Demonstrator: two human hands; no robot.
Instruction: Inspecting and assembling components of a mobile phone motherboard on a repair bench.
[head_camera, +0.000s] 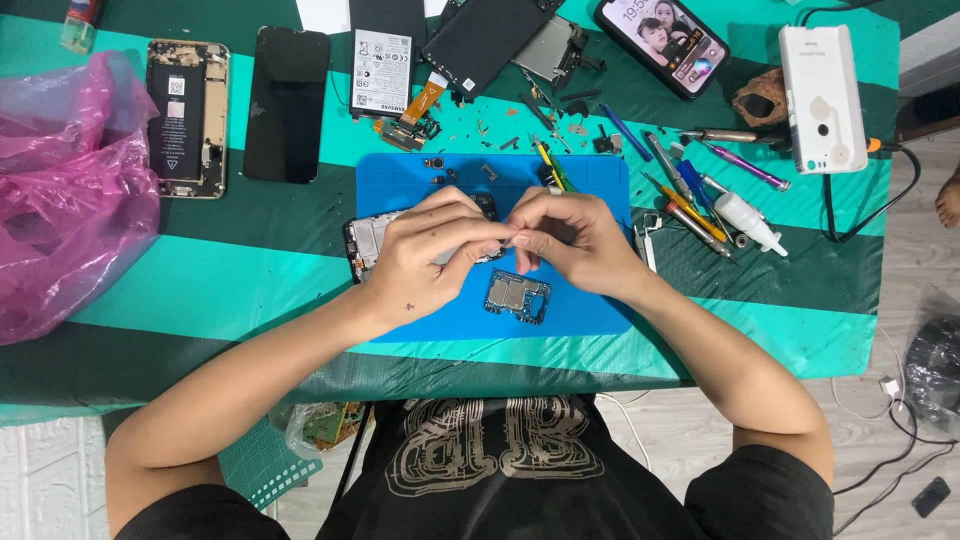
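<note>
My left hand (432, 250) and my right hand (575, 240) meet over a blue work mat (590, 190), fingertips pinched together on a small part that is too tiny to name. Under my left hand lies an opened phone frame (364, 240), partly hidden. A small circuit board (518, 297) rests on the mat just below my hands. Small dark screws and parts (440, 172) lie at the mat's far edge.
On the striped green cloth lie an opened phone with its battery showing (187, 115), a black screen (287, 103), a battery (381, 70), a lit phone (660, 40), a white device (821, 95), screwdrivers and tweezers (690, 195), a white glue bottle (745, 220) and a pink plastic bag (70, 200).
</note>
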